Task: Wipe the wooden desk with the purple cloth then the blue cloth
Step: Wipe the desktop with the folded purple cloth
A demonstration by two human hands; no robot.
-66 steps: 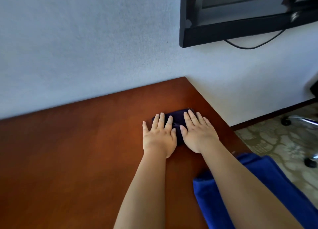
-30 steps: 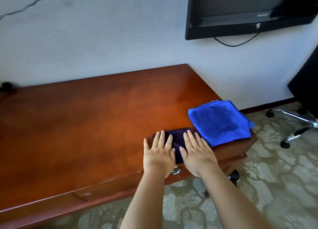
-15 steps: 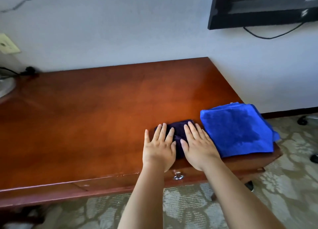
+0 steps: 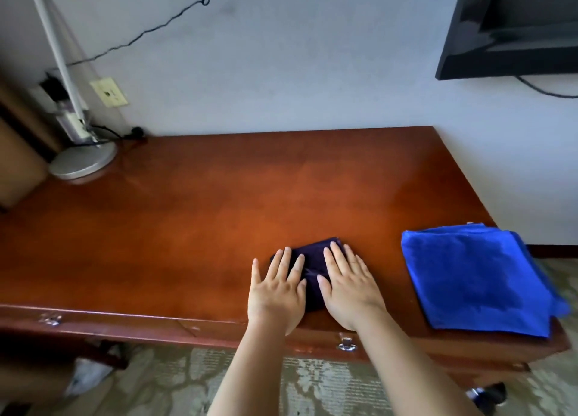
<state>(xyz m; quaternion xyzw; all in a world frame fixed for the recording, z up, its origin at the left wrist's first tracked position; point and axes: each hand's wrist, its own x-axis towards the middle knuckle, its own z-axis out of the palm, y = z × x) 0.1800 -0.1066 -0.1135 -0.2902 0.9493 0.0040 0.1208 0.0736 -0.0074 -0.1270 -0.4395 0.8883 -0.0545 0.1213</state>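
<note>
Wooden desk [image 4: 219, 215], reddish-brown, glossy, spans frame left to right against wall. Purple cloth [image 4: 312, 259], folded, lower centre near front edge, under left hand [image 4: 276, 293] and right hand [image 4: 350, 286], both pressing flat. Blue cloth [image 4: 475, 278], folded, lower right, apart from purple cloth. Lamp base [image 4: 83, 162], upper left.

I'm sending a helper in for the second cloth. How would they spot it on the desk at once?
Go to the wooden desk against the wall, then to its right end, below the wall-mounted screen. The blue cloth lies folded flat there, untouched. It is bright blue and larger than the purple cloth, which is pressed under the left hand and right hand.
</note>
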